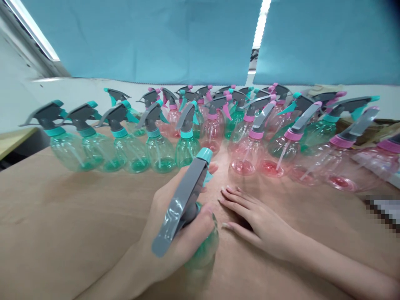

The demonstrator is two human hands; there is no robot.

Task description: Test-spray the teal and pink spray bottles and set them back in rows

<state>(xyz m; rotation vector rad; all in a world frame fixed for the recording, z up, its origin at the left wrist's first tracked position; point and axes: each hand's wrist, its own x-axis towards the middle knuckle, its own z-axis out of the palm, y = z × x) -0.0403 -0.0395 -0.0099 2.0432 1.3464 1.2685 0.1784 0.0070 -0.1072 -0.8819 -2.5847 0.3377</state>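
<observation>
A person's two bare hands are over a brown table (93,233), seen from the wearer's own viewpoint. The left hand (158,218) grasps a green spray bottle (184,196) around its neck, thumb on the near side and fingers curled toward the turquoise trigger. The bottle's grey head tilts, its turquoise nozzle pointing toward the far edge of the table; whether its base touches the tabletop cannot be told. The right hand (259,221) grips nothing: it lies palm down just beside that bottle, fingers extended.

Beyond the hands, toward the table's far edge, stand more spray bottles. A front row of five green bottles (160,154) reaches toward the far left corner; a front row of pink bottles (246,154) runs toward the right edge. Behind them, pink and green ones mix closely. A blue sheet (156,41) hangs at the back.
</observation>
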